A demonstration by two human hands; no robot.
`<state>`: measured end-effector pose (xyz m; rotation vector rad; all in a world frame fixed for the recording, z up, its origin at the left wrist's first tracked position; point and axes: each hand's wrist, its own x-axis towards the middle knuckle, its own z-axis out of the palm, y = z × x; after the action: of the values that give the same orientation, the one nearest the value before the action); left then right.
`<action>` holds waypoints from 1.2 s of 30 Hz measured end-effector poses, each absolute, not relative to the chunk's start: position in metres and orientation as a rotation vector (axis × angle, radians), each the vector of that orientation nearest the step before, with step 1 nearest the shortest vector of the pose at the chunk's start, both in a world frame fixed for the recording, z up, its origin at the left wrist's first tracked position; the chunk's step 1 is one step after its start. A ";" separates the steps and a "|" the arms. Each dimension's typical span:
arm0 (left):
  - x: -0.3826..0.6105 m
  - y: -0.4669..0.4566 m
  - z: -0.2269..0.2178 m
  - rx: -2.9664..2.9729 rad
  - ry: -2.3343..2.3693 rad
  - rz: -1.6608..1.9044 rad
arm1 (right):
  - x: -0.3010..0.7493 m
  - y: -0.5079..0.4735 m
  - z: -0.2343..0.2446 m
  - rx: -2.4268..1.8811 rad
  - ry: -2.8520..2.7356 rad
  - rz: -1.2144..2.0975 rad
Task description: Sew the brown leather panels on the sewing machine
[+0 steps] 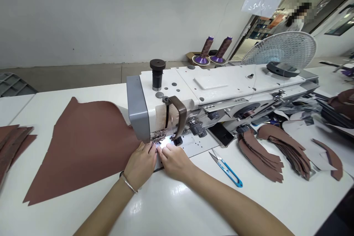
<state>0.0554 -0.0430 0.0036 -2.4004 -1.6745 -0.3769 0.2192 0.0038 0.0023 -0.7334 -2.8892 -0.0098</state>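
A large brown leather-like panel (91,143) lies flat on the left of the table, its right end running under the head of a white sewing machine (177,84). My left hand (142,162) is at that end, its bent fingers closed on the panel's edge beside the lit presser foot (159,137). Close by on the right, my right hand (175,160) is curled with thumb and forefinger together at the needle area. Whatever it pinches is hidden by the fingers. Both sets of fingertips almost meet just in front of the foot.
Blue thread snips (227,169) lie right of my hands. Beyond them are stacked curved brown pieces (260,155) and a dark phone (221,134). More brown pieces (13,147) rest at far left. Thread cones (206,49) and a white fan (282,49) stand behind the machine. A person (295,20) is in the background.
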 end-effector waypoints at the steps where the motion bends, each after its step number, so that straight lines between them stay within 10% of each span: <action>1: 0.055 -0.042 0.004 -2.398 -1.675 -0.377 | 0.220 0.004 0.002 -0.737 -2.885 -0.017; 36: 0.037 -0.023 -0.002 -2.379 -1.782 -0.448 | 0.220 0.006 -0.009 -0.725 -2.754 -0.118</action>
<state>0.0368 -0.0233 -0.0018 -2.3792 -1.7818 -0.4484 0.2204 0.0056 -0.0090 -0.7252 -2.7540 -0.1177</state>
